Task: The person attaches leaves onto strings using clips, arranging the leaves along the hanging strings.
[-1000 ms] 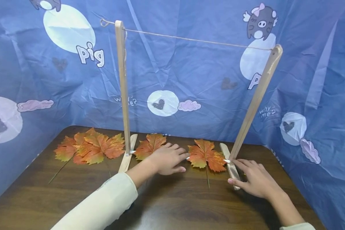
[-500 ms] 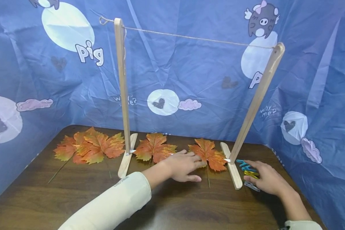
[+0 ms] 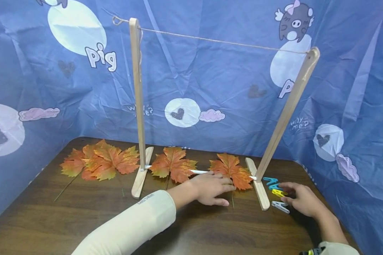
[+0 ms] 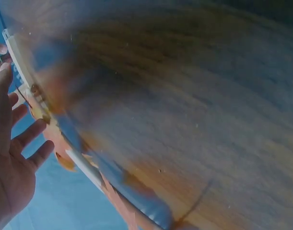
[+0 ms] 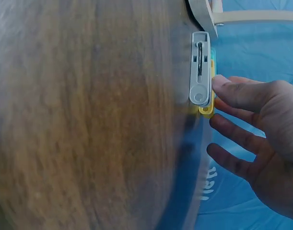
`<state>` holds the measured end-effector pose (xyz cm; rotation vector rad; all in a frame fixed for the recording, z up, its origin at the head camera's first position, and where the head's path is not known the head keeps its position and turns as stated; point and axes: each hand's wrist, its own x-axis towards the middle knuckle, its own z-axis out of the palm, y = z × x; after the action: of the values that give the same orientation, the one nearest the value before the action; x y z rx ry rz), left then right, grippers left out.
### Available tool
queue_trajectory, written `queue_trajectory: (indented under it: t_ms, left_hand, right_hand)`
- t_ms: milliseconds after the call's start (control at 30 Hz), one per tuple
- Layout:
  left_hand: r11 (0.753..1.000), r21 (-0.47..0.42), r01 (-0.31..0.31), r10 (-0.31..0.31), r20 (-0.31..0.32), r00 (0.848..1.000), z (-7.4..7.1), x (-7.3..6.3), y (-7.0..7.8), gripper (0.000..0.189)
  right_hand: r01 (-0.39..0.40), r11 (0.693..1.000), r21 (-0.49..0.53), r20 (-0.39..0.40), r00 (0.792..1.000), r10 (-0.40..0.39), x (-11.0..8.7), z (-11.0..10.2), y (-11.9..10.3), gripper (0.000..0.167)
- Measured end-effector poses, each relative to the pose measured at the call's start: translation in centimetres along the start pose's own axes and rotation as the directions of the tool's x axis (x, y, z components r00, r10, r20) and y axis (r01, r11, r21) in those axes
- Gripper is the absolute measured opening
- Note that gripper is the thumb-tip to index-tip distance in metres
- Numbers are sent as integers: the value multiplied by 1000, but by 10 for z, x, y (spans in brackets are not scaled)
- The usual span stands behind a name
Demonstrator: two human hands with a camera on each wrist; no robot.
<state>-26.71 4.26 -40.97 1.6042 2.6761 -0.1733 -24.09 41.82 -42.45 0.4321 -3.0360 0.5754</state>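
Observation:
My left hand point(image 3: 212, 187) is spread palm down at the front edge of the right orange maple leaf point(image 3: 231, 170); its fingers look loose and grip nothing. My right hand point(image 3: 303, 198) is beside several small clothespins on the table's right side. Its thumb and index finger are parted around the near end of the yellow clothespin point(image 3: 279, 193); whether they touch it is unclear. Blue clothespins point(image 3: 271, 182) lie behind it, and a grey clothespin point(image 3: 280, 207) lies in front. In the right wrist view the grey clothespin point(image 5: 200, 69) partly covers the yellow one.
A wooden frame with a left post point(image 3: 137, 95) and a leaning right post point(image 3: 287, 113) carries a twine line point(image 3: 223, 40). A white rod point(image 3: 199, 172) joins the bases low down. Other maple leaves point(image 3: 105, 161) lie left; another leaf point(image 3: 173, 164) lies between the posts.
My left hand has slid right from the middle leaf to the right leaf. My right hand has left the right post's base and moved right to the clothespins, uncovering them.

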Motion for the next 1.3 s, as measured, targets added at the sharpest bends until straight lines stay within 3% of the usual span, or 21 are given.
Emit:
queue_trajectory:
  t_ms: [267, 467, 633, 933, 1300]
  left_hand:
    - [999, -25, -22, 22, -10, 1000, 5, 5, 4, 57]
    - [995, -48, -85, 81, -75, 994, 9, 12, 5, 46]
    - [992, -28, -126, 124, -85, 989, 12, 18, 7, 38]
    - [987, -75, -140, 131, -114, 985, 11, 20, 3, 35]
    - [989, -55, -135, 125, -163, 979, 3, 18, -2, 42]
  right_hand:
    - [-47, 998, 30, -11, 999, 47, 1, 3, 9, 29]
    - [-91, 994, 62, -15, 996, 92, -1, 7, 15, 25]
    - [-99, 993, 65, -18, 995, 101, -1, 7, 16, 24]
    - [-60, 997, 51, -38, 997, 62, 0, 6, 16, 23]
    - [-43, 998, 43, -67, 997, 46, 2, -9, 2, 21]
